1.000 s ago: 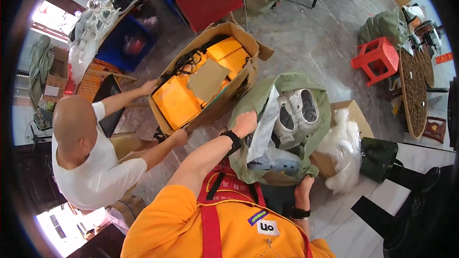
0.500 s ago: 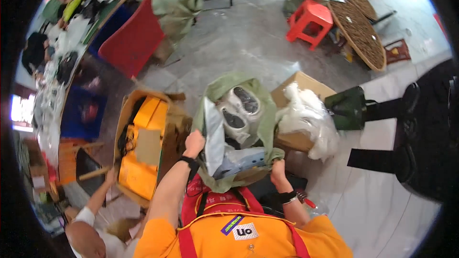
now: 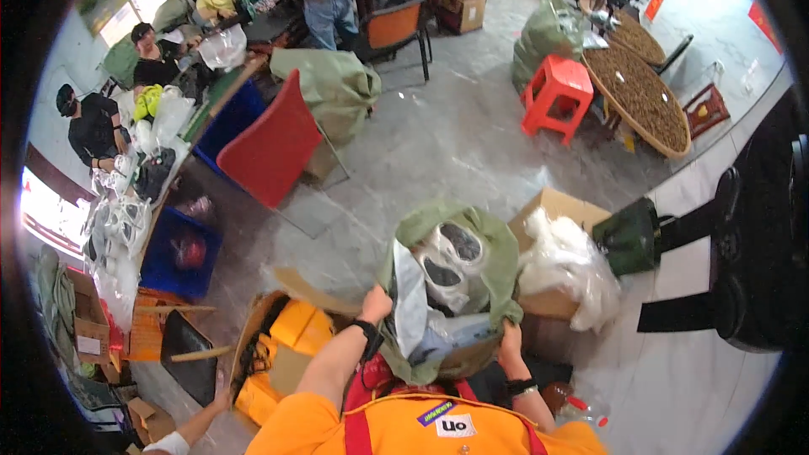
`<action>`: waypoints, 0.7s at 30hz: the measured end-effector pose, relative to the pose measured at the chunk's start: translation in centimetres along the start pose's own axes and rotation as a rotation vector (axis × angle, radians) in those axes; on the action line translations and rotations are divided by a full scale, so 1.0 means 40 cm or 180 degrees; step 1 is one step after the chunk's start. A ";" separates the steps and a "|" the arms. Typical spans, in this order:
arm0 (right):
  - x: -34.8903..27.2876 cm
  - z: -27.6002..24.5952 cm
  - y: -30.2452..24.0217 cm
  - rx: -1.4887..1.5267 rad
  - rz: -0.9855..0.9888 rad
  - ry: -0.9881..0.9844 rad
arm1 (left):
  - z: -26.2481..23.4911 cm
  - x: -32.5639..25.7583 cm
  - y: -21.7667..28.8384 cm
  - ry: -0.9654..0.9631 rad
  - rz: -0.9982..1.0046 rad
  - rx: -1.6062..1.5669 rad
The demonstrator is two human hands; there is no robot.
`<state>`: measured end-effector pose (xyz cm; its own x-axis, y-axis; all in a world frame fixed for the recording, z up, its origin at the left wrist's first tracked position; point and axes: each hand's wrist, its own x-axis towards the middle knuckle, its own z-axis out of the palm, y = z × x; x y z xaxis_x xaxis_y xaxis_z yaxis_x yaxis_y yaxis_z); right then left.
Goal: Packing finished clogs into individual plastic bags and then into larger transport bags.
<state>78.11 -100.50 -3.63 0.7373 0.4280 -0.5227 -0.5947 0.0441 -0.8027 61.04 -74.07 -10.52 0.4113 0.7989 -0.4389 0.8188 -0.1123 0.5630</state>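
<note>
A green woven sack (image 3: 497, 240) stands upright against my body with its mouth spread wide. My left hand (image 3: 377, 304) is closed on the left side of its rim, and my right hand (image 3: 510, 342) grips the right side. Inside lies a pair of white shoes (image 3: 453, 274) with dark insoles, wrapped in clear plastic. Nearer to me in the sack is a blue-grey thing (image 3: 459, 329) in clear plastic, its kind unclear. A pale sheet (image 3: 409, 295) lines the left side. What lies deeper is hidden.
Left of me stands a carton (image 3: 250, 320) of orange boxes, another person's hand (image 3: 221, 400) at its side. A carton (image 3: 552, 202) with clear plastic bags (image 3: 565, 261) sits at right. Beyond are a red chair (image 3: 270, 147), a red stool (image 3: 558, 97) and people along a loaded table.
My view has tipped up, so the sack and the room sit lower in the picture. Both hands keep hold of the rim. The co-worker at left has mostly left the picture.
</note>
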 end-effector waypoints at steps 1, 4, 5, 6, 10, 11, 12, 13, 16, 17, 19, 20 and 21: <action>0.032 -0.034 0.039 -0.0112 -0.0202 0.0076 | -0.002 0.009 0.001 -0.0052 0.0014 0.0053; 0.027 0.012 0.033 0.0191 0.0210 0.0560 | -0.007 0.029 -0.078 0.0008 0.0108 -0.0452; 0.016 0.041 0.005 0.0814 0.0407 0.0617 | -0.013 0.026 -0.087 0.0050 0.0189 -0.0796; 0.031 0.030 0.011 0.1066 0.0307 0.0422 | -0.085 -0.018 -0.016 -0.0219 -0.0214 -0.0964; 0.005 0.144 -0.041 0.1135 -0.0021 0.0451 | -0.155 0.050 -0.162 -0.0671 -0.0809 -0.2623; 0.004 0.163 -0.046 0.1193 -0.0029 0.0393 | -0.212 0.041 -0.143 -0.0701 -0.0680 -0.2553; -0.004 0.201 -0.067 0.1208 -0.0041 0.0374 | -0.230 0.057 -0.163 -0.0686 -0.0657 -0.2551; -0.011 0.237 -0.093 0.1231 -0.0021 0.0249 | -0.244 0.073 -0.195 -0.0567 -0.0600 -0.2418; -0.015 0.292 -0.164 0.1223 -0.0212 0.0044 | -0.351 0.021 -0.140 -0.0389 -0.0513 -0.2105; -0.025 0.326 -0.193 0.1241 -0.0262 0.0013 | -0.416 -0.019 -0.090 -0.0563 -0.0554 -0.2391; -0.051 0.386 -0.221 0.1245 -0.0231 -0.0047 | -0.460 -0.038 -0.125 -0.0738 -0.0552 -0.2875; -0.066 0.410 -0.227 0.1167 -0.0257 -0.0009 | -0.470 -0.051 -0.159 -0.0701 -0.0599 -0.2854; -0.081 0.429 -0.229 0.1097 -0.0282 0.0050 | -0.479 -0.067 -0.189 -0.0641 -0.0540 -0.2810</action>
<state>75.68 -86.81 10.35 0.7941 0.3951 -0.4619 -0.5994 0.3835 -0.7026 46.06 -64.03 -0.19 0.4434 0.6363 -0.6313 0.3058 0.5547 0.7738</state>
